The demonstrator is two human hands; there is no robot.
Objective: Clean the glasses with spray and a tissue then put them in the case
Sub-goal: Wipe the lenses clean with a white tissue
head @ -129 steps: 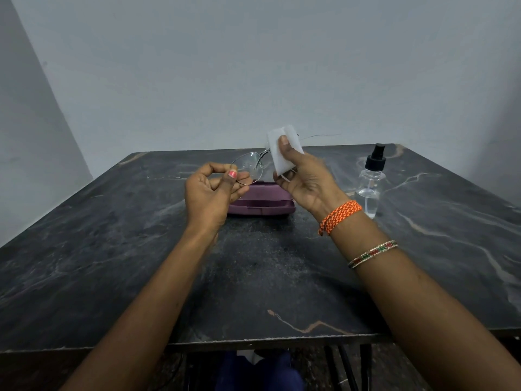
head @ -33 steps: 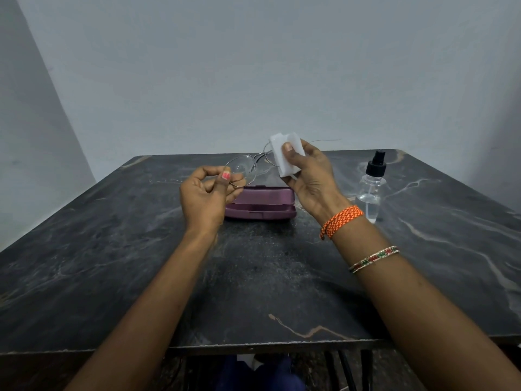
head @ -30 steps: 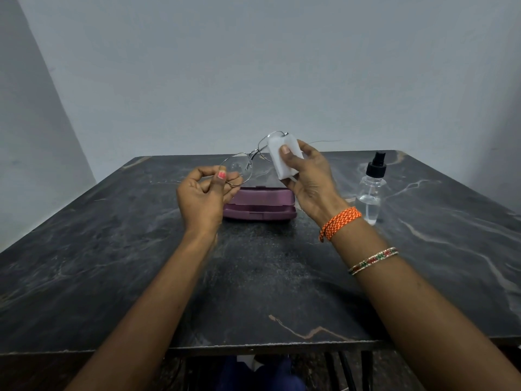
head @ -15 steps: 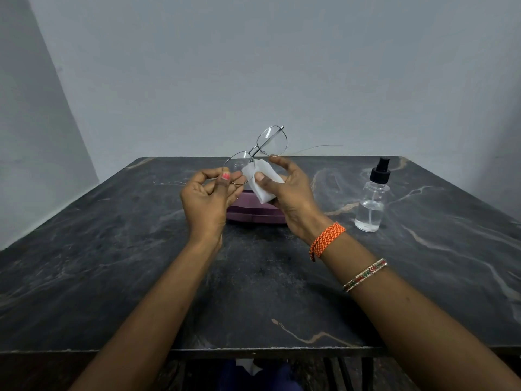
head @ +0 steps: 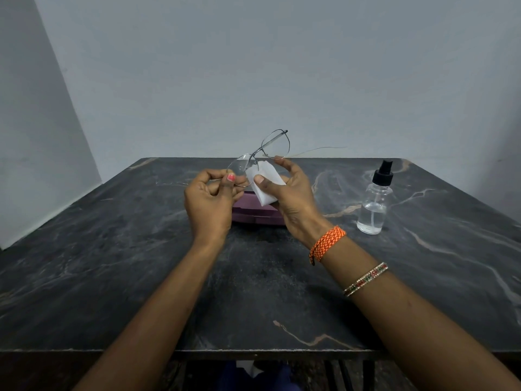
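The glasses were held up above the far middle of the table, tilted so that one lens rose toward the wall and the other sat low between the two hands. The left hand was closed around the low lens's outer edge, pinching the thin metal frame between thumb and fingertips. The right hand was curled around a folded white tissue, its thumb pressing the tissue against its fingers just beside the low lens, while its forefinger reached up to touch the rim of the raised lens. Whether the tissue actually touched the glass could not be told. Beneath both hands a purple case lay shut on the table, partly hidden by them. A clear spray bottle with a black pump top stood upright on the table to the right, well apart from the case. An orange cord band and a beaded bangle circled the right wrist.
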